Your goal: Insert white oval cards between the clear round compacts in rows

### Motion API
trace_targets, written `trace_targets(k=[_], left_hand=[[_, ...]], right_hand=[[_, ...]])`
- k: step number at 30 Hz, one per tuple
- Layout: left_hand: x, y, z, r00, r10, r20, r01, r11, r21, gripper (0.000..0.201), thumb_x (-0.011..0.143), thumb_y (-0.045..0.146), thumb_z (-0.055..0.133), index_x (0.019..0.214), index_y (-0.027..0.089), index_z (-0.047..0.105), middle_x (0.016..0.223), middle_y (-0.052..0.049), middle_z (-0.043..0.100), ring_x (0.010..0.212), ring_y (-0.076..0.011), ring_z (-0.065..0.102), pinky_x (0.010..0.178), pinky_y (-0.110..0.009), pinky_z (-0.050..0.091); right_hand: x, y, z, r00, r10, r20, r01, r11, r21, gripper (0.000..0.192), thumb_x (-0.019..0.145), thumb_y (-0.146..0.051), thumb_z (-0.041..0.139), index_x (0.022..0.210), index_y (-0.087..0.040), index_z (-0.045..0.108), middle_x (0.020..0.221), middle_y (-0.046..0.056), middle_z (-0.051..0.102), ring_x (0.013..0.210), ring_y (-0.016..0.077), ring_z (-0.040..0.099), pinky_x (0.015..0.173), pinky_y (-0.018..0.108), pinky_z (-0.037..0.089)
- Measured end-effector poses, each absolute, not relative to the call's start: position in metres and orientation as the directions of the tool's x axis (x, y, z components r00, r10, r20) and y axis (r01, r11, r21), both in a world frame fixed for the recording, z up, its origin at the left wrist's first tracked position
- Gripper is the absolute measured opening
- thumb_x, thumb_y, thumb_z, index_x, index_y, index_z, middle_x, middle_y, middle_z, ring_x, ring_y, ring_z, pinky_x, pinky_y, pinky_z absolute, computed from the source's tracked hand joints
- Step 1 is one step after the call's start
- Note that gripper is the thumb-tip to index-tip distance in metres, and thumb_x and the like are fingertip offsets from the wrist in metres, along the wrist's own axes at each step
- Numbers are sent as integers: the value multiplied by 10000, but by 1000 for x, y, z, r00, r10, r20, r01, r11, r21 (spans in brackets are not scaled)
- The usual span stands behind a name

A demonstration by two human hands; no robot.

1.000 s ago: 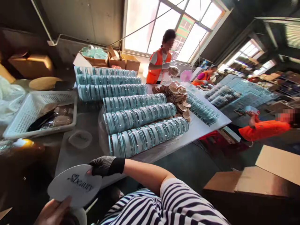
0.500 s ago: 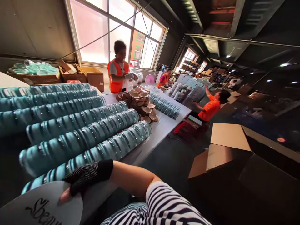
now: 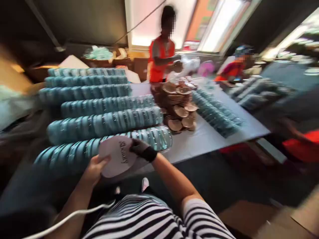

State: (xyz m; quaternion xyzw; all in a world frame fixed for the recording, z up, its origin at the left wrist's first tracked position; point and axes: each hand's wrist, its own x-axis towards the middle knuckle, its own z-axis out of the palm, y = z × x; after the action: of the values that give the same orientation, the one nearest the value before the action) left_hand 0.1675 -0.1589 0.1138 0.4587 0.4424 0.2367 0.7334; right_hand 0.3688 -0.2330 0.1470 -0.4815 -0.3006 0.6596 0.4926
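Between my two hands is a pale oval card (image 3: 116,161) with dark lettering, held up in front of the nearest row of packages. My bare left hand (image 3: 96,167) pinches its left edge, thumb on the face. My right hand (image 3: 142,148), in a dark fingerless glove, grips the right edge. Behind the card lies a long row of teal, clear-wrapped round packages (image 3: 72,152), with several similar rows (image 3: 104,122) beyond it on the table (image 3: 201,141). Motion blur softens the details.
Piles of brown round pieces (image 3: 180,111) stand mid-table, beside more teal rows (image 3: 215,113). A person in an orange vest (image 3: 161,54) handles something across the table; another person (image 3: 233,69) is farther right. An orange sleeve (image 3: 302,146) shows at right, cardboard (image 3: 249,215) below it.
The view has swung left and downward. The card and my right hand now appear nearer the centre, and my left hand has come into view holding the card's left edge.
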Motion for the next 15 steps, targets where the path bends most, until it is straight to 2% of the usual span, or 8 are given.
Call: trace_targets(k=[2,4,5,8,9,10,13,15], left_hand=[[163,-171,124,597,665,-448,-14,567,823,684,472,465,915,1025,120,710,927,-120,736,810,-287,688,729,-389,567],[173,-174,131,714,575,-399,-57,615,786,772,377,461,929,1046,135,723,957,-138,744,828,-326,694,735,-419,564],[180,-172,134,738,557,-380,-49,606,794,759,375,447,927,1038,136,729,962,-136,744,841,-332,694,750,-426,560],[193,-161,141,640,671,-375,72,434,898,396,512,382,891,752,107,738,720,-81,719,740,-272,680,724,-356,534],[194,-158,144,640,674,-370,98,405,909,335,559,362,874,723,105,735,699,-75,713,740,-263,678,726,-344,528],[194,-156,147,672,644,-365,97,412,906,324,581,347,868,760,106,747,732,-79,724,765,-267,681,737,-345,526],[194,-153,149,789,526,-319,1,518,856,526,537,360,894,992,134,758,947,-118,750,861,-299,690,765,-384,538],[199,-151,146,741,600,-303,-65,513,856,524,516,368,906,961,131,764,933,-119,752,846,-284,689,774,-382,538]], right_hand=[[383,-239,140,-141,954,-265,-388,-299,-872,359,685,-358,785,937,-137,657,835,21,675,707,124,599,652,233,500],[396,-241,134,-200,958,-205,-426,-274,-862,492,632,-452,809,989,-143,668,875,58,690,770,175,627,698,293,527],[402,-242,132,-177,960,-215,-394,-270,-879,493,621,-473,806,968,-148,676,855,63,691,771,187,625,703,312,531],[413,-248,133,100,957,-271,-97,-262,-960,366,627,-459,777,826,-165,687,788,55,686,757,191,597,714,337,522],[415,-252,136,161,952,-261,-15,-262,-965,339,641,-450,764,809,-166,689,791,54,688,764,191,593,722,338,518],[416,-255,140,161,954,-253,16,-259,-966,341,659,-450,751,834,-162,698,819,58,694,783,195,599,730,339,517],[417,-262,149,49,965,-256,-78,-252,-965,471,749,-498,687,1062,-147,687,949,93,708,843,215,634,747,349,531],[413,-259,147,217,955,-202,-45,-197,-979,569,786,-540,636,1197,-146,633,1055,116,697,911,232,642,799,371,540]])
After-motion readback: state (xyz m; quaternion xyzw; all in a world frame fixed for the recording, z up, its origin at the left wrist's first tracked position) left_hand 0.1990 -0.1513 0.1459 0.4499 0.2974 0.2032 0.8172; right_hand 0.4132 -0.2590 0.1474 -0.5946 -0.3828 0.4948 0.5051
